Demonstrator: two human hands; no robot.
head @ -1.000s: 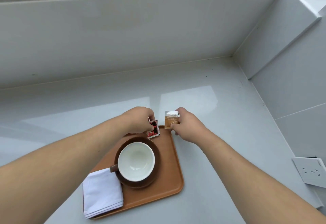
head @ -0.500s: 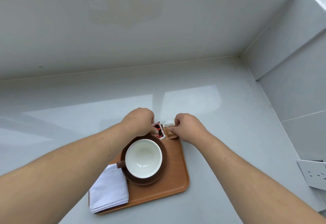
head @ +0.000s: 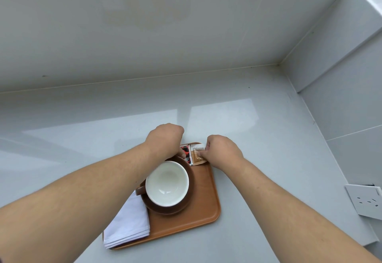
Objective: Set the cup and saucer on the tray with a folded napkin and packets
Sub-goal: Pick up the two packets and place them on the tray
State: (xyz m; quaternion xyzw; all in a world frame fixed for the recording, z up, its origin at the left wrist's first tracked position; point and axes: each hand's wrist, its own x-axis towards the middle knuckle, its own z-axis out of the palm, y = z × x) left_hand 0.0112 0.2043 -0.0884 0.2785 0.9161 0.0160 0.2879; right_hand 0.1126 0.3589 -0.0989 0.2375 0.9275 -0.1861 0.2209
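Note:
An orange-brown tray (head: 198, 207) lies on the grey counter. On it stands a brown cup with a white inside (head: 167, 186) on a brown saucer (head: 175, 211). A folded white napkin (head: 129, 224) covers the tray's near left corner. At the far right corner a red-and-black packet (head: 186, 154) and a tan packet (head: 197, 156) lie side by side. My left hand (head: 164, 138) pinches the red-and-black packet. My right hand (head: 222, 151) pinches the tan packet, holding it down on the tray.
The grey counter (head: 258, 134) meets a tiled back wall and a tiled side wall at the right. A white socket plate (head: 364, 201) sits on the right wall near the counter's front.
My right hand has brought the tan packet down from above the counter onto the tray's far corner, beside the red-and-black packet. My left hand has stayed on its packet.

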